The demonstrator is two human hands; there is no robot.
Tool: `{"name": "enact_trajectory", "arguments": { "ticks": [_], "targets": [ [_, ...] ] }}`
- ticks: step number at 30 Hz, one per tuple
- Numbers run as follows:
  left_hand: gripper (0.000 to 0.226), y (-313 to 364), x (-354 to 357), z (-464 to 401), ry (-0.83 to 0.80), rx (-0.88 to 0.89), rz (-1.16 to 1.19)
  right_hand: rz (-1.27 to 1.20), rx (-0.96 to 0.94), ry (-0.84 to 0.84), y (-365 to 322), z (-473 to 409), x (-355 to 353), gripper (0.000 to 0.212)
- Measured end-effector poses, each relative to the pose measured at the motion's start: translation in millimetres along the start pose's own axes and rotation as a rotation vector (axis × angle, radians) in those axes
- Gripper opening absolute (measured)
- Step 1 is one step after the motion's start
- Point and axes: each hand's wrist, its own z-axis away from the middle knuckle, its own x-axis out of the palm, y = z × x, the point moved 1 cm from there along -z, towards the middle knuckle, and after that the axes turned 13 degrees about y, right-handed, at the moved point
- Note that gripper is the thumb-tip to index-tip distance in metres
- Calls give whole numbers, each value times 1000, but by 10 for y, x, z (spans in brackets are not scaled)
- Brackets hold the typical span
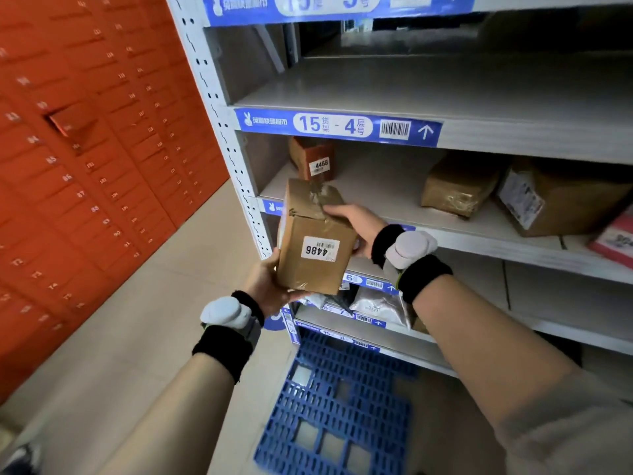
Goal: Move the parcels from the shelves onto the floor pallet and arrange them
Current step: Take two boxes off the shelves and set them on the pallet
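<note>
Head view: both hands hold a small cardboard parcel (317, 241) in front of the shelves (479, 231). Left hand (265, 286) cups its bottom corner for support, right hand (356, 228) clasps the taped top, steadying it above the blue pallet (342, 406), which looks bare.

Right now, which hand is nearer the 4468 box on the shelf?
Right. The right hand grips the held 4486 box's top, just below the 4468 box; the left hand supports its bottom, farther down.

even indoor light, blurred, warped edges
</note>
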Motion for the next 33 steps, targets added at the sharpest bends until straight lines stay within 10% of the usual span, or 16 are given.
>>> {"name": "enact_trajectory", "arguments": {
  "ticks": [8, 15, 26, 33],
  "targets": [
    [41, -498, -592, -202, 113, 105, -138, 40, -19, 210, 875, 88, 71, 63],
    [45, -1340, -897, -294, 255, 371, -397, 144, 182, 77, 2025, 201, 62, 31],
    [52, -3745, -2131, -1595, 316, 92, -555, 182, 512, 79, 5592, -274, 50, 67],
    [72, -4686, -2996, -3176, 380, 50, -747, 206, 384, 132, 7402, -1524, 305, 49]
  ]
}}
